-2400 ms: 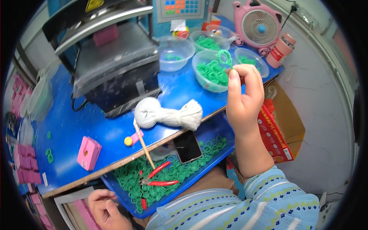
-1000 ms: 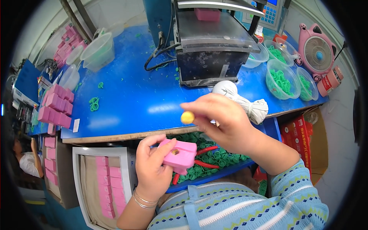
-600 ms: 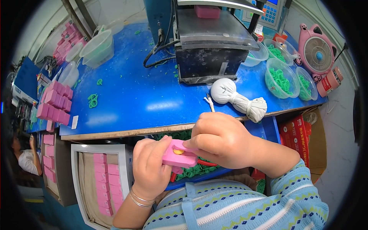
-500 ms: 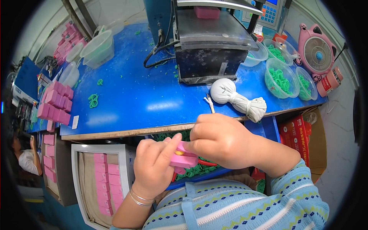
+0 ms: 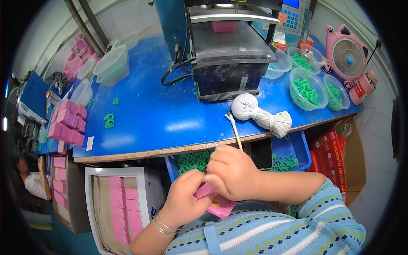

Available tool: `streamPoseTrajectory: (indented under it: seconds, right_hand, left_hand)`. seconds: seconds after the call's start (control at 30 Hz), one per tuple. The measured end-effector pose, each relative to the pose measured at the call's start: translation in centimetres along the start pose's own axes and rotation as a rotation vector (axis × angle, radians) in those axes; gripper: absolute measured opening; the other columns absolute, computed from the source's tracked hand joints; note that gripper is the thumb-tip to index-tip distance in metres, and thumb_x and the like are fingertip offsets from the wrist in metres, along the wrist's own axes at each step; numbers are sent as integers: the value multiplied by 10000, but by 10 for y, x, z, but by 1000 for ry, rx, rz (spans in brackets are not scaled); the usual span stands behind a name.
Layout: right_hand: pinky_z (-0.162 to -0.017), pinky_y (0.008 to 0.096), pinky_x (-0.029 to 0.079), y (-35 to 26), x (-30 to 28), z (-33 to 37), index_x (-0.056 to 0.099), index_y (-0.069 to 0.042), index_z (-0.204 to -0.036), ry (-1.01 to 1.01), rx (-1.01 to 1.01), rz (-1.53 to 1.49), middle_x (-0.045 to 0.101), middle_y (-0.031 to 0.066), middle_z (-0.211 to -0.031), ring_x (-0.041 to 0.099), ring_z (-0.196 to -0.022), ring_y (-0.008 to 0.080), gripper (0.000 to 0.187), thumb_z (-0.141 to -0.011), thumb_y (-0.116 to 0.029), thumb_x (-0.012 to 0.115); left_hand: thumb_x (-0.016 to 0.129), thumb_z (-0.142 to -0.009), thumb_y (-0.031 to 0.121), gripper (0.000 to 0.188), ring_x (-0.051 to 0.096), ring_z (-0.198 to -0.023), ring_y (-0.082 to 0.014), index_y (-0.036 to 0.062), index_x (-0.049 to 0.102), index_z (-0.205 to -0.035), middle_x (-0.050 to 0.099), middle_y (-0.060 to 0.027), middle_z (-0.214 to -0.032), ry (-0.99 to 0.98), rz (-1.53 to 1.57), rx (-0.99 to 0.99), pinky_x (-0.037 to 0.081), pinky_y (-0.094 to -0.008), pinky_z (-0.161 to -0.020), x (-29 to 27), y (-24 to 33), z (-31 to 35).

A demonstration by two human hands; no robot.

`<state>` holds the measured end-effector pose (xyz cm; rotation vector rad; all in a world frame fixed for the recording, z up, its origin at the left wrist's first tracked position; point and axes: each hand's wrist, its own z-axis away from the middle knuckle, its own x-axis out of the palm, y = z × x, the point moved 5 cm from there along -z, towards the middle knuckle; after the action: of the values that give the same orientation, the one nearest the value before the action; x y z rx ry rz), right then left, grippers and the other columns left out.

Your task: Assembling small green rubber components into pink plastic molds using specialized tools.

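Taking the two hands as the middle of the dial, I see a small white rectangular tag (image 5: 89, 143) at ten o'clock, too small to read from here. The blue and orange keys of a pale control panel (image 5: 287, 19) at one are equally illegible. At two, a pink cylindrical jar (image 5: 362, 90) has pale print on its red label; nearer three, a tilted red cardboard box (image 5: 329, 157) shows pale lettering.

The blue-topped table (image 5: 161, 136) ends in a raw wooden front edge running from past nine to two, with both hands on the near side. A slim pale wooden stick (image 5: 236, 135) crosses that edge at one, beside a white tied cloth bundle (image 5: 261, 114). Below the edge, a blue plastic tray (image 5: 302, 146) of green rings (image 5: 284, 162) spreads from eleven to two, crowding the hands' far side.

At the centre, the left hand (image 5: 187, 195) grips a pink rubbery block (image 5: 224, 208), and the right hand (image 5: 236, 172), fingers curled, has its thumb pressed against it. The block stands split apart, yellow showing inside, its end jutting toward five.
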<state>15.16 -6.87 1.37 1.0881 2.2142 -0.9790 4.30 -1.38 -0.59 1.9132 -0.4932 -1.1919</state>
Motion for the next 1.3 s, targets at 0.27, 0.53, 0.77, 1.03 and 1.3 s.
streamPoseTrajectory:
  seconds: [0.27,0.53,0.77,1.03,1.3]
  right_hand:
    - [-546,268,414,33,29,2,544,-6,-645,-420,750,-1012,500,30,-597,453,-567,83,551,-968,-412,358]
    - [-505,364,409,32,4,-7,546,-6,-611,-61,365,-194,537,148,-600,543,-574,271,338,-788,-277,646]
    - [-529,338,443,48,22,-3,573,-13,-569,-251,815,-715,566,103,-558,514,-507,206,568,-944,-407,411]
    - [-530,281,391,42,32,6,534,-52,-654,-173,1020,-1109,501,25,-607,445,-543,103,393,-931,-327,492]
    - [-500,279,369,42,27,1,509,-50,-607,-90,616,-895,473,14,-555,431,-535,108,399,-922,-296,508]
  left_hand:
    - [753,-611,69,262,565,-706,-183,-1,617,-825,590,-85,-793,-53,296,-77,431,-289,-623,2,7,-2]
    - [723,-699,-8,272,557,-797,-86,-6,589,-936,580,-39,-891,102,616,-407,474,-239,-711,12,-28,-2]
    - [711,-696,14,255,524,-759,-120,10,599,-926,548,-36,-812,131,619,-302,433,-255,-685,5,-22,-9]
    - [725,-696,31,352,541,-860,-135,0,568,-1009,532,-54,-951,147,712,-306,439,-261,-753,11,-34,-2]
    - [735,-687,9,285,550,-905,-153,-29,574,-920,535,-82,-952,40,766,-243,447,-265,-805,9,-22,1]
